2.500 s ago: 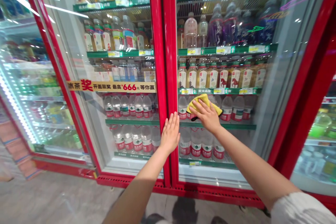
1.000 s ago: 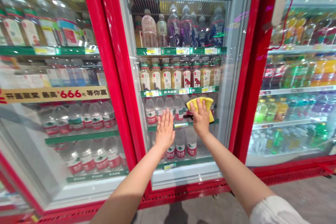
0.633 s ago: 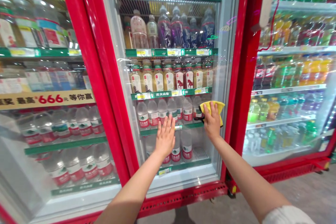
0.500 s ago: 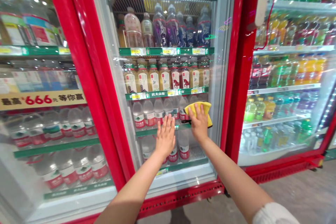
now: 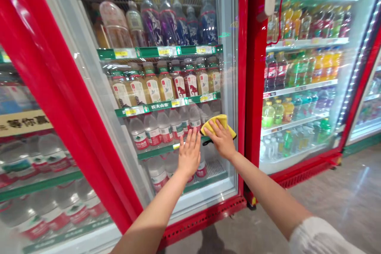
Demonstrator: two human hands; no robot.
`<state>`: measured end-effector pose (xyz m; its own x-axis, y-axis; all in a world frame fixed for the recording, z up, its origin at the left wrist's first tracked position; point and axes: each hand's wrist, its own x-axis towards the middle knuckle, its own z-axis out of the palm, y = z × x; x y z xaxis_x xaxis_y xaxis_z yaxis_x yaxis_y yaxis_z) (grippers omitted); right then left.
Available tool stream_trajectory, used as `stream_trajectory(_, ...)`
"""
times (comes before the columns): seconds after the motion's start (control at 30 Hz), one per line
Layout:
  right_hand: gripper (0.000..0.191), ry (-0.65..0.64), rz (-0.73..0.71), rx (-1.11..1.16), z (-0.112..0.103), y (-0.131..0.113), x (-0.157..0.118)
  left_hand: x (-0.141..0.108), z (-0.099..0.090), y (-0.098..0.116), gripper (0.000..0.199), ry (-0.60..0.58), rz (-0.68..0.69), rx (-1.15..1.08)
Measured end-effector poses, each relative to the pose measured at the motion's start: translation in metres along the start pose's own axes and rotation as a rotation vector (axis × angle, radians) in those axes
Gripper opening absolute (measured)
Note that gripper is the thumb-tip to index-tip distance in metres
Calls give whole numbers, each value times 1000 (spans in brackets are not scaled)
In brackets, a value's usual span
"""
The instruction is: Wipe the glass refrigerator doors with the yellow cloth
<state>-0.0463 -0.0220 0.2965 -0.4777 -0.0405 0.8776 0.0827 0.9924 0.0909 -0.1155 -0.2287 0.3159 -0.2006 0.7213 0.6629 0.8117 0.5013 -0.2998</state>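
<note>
My right hand [image 5: 220,139] holds a yellow cloth [image 5: 222,120] with dark edging against the glass door [image 5: 229,87] of a drinks fridge. Its fingers lie over the cloth, and a black loop hangs from the lower left of it. To the left, my left hand [image 5: 189,152] is open, its empty fingers stretched upward and apparently flat on the glass. Behind the pane, water bottles with red labels [image 5: 153,133] stand in rows, partly hidden by my hands. Bottles of tea [image 5: 166,83] fill the shelf above.
The door's red frame [image 5: 242,87] runs close to the cloth on the right. A thick red frame [image 5: 68,99] slants along the left, with another stocked fridge behind it. Further right stands a lit fridge of colourful drinks [image 5: 300,71]. Grey floor [image 5: 342,202] shows at lower right.
Both hands have shifted rightward across the glass, bringing the cloth nearer the right frame. The cloth looks more bunched, and its black loop now shows. The view has turned rightward.
</note>
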Motion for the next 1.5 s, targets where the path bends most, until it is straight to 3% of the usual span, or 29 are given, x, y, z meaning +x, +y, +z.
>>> stream_trajectory(0.1,63,-97,-109,-28,-17,30,-11,4,6,10,101,-11,15,-19)
stream_trajectory(0.23,64,56,111,-47,-29,72,-15,13,15,27,101,-4,22,-37)
stream_trajectory(0.3,66,105,174,-33,-25,77,-26,17,19,35,101,1,30,-42)
stream_trajectory(0.47,64,-2,153,-18,-15,70,-57,24,26,44,97,-24,121,-48)
stream_trajectory(0.57,61,12,136,33,-21,82,-41,33,28,46,93,-27,190,-51)
stream_trajectory(0.67,66,110,177,92,-19,92,-23,40,33,52,92,-24,182,-41)
stream_trajectory(0.73,74,174,218,122,-9,87,-32,38,39,56,91,-27,167,-25)
stream_trajectory(0.8,82,213,251,147,6,75,-58,32,46,58,90,-26,166,-7)
stream_trajectory(0.93,88,174,258,172,18,65,-102,18,56,54,88,-16,198,5)
stream_trajectory(1.0,87,170,261,188,12,72,-94,15,58,53,86,-9,201,5)
stream_trajectory(1.1,84,231,285,178,3,85,-60,15,60,55,85,13,179,11)
stream_trajectory(1.17,84,274,305,151,5,82,-50,15,63,57,84,37,167,18)
stream_trajectory(1.23,85,299,346,123,16,69,-59,12,67,58,83,60,167,26)
stream_trajectory(1.4,87,322,442,133,42,39,-114,5,76,54,85,96,192,17)
stream_trajectory(1.5,84,387,425,203,38,45,-103,4,77,53,84,102,200,2)
